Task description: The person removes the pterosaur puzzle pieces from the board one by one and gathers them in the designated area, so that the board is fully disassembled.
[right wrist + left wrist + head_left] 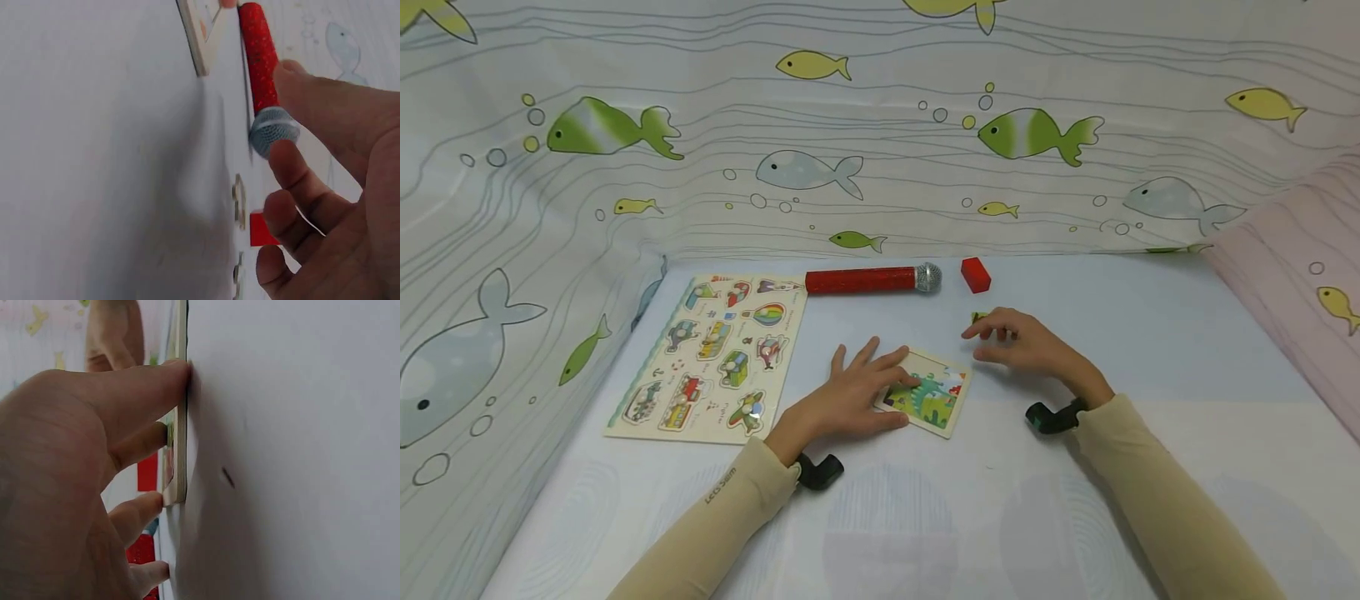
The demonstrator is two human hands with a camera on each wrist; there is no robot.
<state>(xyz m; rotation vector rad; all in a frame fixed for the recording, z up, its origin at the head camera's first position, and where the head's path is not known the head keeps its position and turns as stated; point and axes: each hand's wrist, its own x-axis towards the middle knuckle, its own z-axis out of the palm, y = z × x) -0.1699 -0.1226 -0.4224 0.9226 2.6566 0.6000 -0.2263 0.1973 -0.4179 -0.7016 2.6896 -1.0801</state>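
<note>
Fish-print cloth (910, 108) hangs as bg, w/ a pale tabletop (925, 533) below it. Dino jigsaw (934, 404) lies flat near mid-table, slightly turned, in a thin pale frame (958, 402). L hand (853, 398) is on it: fingers spread, index on the pic, thumb along the frame's near edge per L wrist view. Looks like steadying, not pinching.

R hand (1030, 342) is up to the right of the jigsaw, fingers loosely bent, thumb well apart from them; R wrist view shows nothing held. Nearest to it in head view: a loose green pc (979, 317), partly hidden behind the fingers, no contact visible. R wrist view shows two knobbed pcs, one (240, 201) near the red block (976, 275), another (238, 275) at the bottom edge.

Progress, my read: a good part of the pic is in (green ground, dino body), so prob. past halfway; at least two pcs still out. Can't tell exact gaps, b/c L hand covers part of the pic & the pale upper area could be sky or bare backing.

Off to the side, untouched: vehicle board (715, 435) at left, red mic (861, 280) by its far right corner.
</note>
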